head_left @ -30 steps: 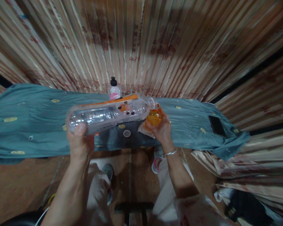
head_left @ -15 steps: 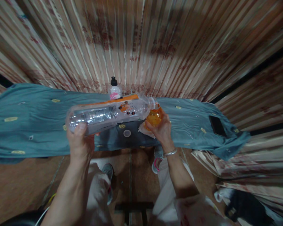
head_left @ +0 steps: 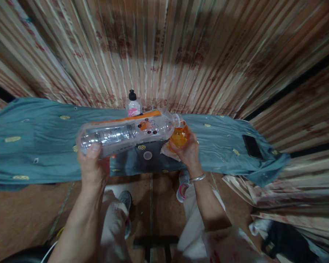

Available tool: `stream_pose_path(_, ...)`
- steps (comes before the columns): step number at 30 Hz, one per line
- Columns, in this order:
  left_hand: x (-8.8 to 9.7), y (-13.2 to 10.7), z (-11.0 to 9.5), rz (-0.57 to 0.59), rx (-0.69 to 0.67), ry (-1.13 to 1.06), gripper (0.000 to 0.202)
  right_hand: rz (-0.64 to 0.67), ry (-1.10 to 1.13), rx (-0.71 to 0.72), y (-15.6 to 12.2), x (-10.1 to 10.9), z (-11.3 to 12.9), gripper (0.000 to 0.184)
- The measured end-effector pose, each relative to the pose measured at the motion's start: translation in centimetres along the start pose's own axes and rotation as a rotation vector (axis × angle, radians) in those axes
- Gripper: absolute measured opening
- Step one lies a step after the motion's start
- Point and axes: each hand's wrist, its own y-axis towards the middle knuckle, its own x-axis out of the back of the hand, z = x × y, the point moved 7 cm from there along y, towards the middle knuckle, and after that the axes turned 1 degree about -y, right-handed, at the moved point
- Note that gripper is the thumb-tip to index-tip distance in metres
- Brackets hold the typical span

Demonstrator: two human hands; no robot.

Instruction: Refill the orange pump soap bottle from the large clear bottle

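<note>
My left hand (head_left: 92,164) grips the base end of a large clear plastic bottle (head_left: 126,133) with an orange-edged label. The bottle lies almost level, its open neck at the right over a small cup (head_left: 178,136) of orange liquid. My right hand (head_left: 188,151) is wrapped round that cup, holding it just above a crumpled tissue (head_left: 168,151) on the blue-green cloth (head_left: 38,146). A small white bottle cap (head_left: 147,155) lies on the cloth below the bottle.
A small pump bottle (head_left: 132,104) with a black top and pink label stands at the back by the striped curtain. A dark phone (head_left: 251,146) lies on the cloth at the right. My legs and shoes are below, over a brown floor.
</note>
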Motion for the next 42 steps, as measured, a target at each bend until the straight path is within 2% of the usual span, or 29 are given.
stream_pose_path(23,0.47,0.02,0.44,-0.029,0.030,-0.014,0.071,-0.003,0.015,0.021,-0.08,-0.06,-0.04,0.077)
stream_pose_path(29,0.11,0.01,0.12,0.012,-0.009,-0.002,0.065,-0.019,0.003,0.018,-0.08,-0.07,-0.03,0.077)
stream_pose_path(35,0.08,0.03,0.09,-0.001,0.007,-0.002,0.070,-0.015,-0.003,0.021,-0.15,-0.19,-0.15,0.077)
stream_pose_path(42,0.43,0.10,0.32,0.003,-0.002,-0.004,0.066,-0.010,0.015,0.025,-0.11,-0.09,-0.18,0.076)
